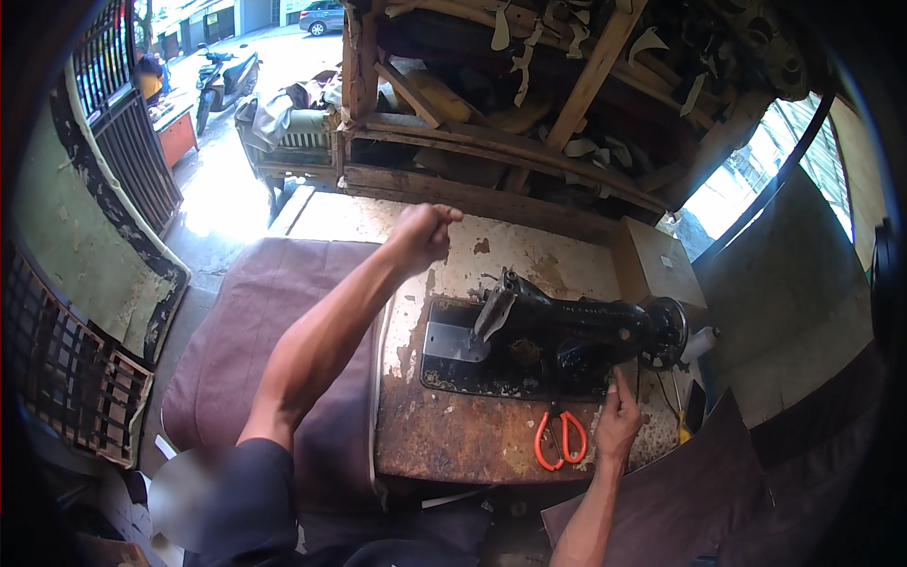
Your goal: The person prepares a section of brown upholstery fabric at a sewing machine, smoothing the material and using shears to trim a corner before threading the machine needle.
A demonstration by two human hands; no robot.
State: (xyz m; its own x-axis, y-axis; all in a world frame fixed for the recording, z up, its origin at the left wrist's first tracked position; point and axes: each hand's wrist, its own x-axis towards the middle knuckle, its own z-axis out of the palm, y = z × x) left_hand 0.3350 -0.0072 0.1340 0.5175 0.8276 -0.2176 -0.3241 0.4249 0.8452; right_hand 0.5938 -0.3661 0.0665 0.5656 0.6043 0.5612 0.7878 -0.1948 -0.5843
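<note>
A black sewing machine (pixel 567 331) sits on a worn wooden table, its needle end toward the left and its handwheel (pixel 666 333) at the right. My left hand (pixel 425 236) is raised beyond the needle end, fingers closed; whatever they may pinch is too small to make out. At the machine's near right edge is my right hand (pixel 619 416), with a finger stretched toward the base and nothing visible in its grasp. Orange-handled scissors (pixel 561 440) lie just left of that hand, their blades partly against the machine's base. Under my left forearm spreads brown-purple fabric (pixel 274 283).
A cardboard box (pixel 657 265) stands behind the handwheel, with a white thread spool (pixel 701 342) nearby. Wooden framing (pixel 453 137) holding scraps rises past the table. More dark fabric (pixel 671 491) hangs at the near right. A motorcycle (pixel 225 80) stands outside at far left.
</note>
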